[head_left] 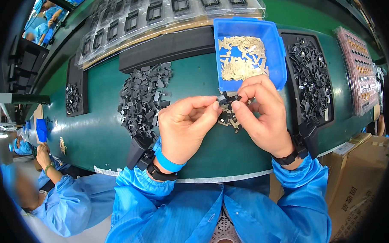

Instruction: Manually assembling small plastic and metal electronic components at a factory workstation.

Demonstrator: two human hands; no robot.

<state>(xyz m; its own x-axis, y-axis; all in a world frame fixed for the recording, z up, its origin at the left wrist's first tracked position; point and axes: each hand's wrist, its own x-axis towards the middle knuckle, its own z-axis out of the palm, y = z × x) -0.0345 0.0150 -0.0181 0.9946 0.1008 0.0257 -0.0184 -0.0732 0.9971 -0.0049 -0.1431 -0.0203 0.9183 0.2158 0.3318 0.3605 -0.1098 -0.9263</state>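
Note:
Over the middle of the table, my left hand (185,129) pinches a small black plastic piece (222,99) between thumb and fingertips. Close beside it, my right hand (265,117) has thumb and index finger closed on another small dark piece (235,98). The two pieces are near each other; my fingertips hide whether they touch. Beneath the hands lies a small cluster of black and beige pieces (229,119), partly covered. Left of my left hand spreads a heap of black rectangular plastic pieces (144,95).
A blue bin (278,54) of beige strips (244,62) stands beyond my hands. A black tray (322,44) of dark pieces is to its right. Clear plastic trays (157,26) of black frames line the back. A co-worker (73,203) sits at the left; cardboard boxes (354,171) stand right.

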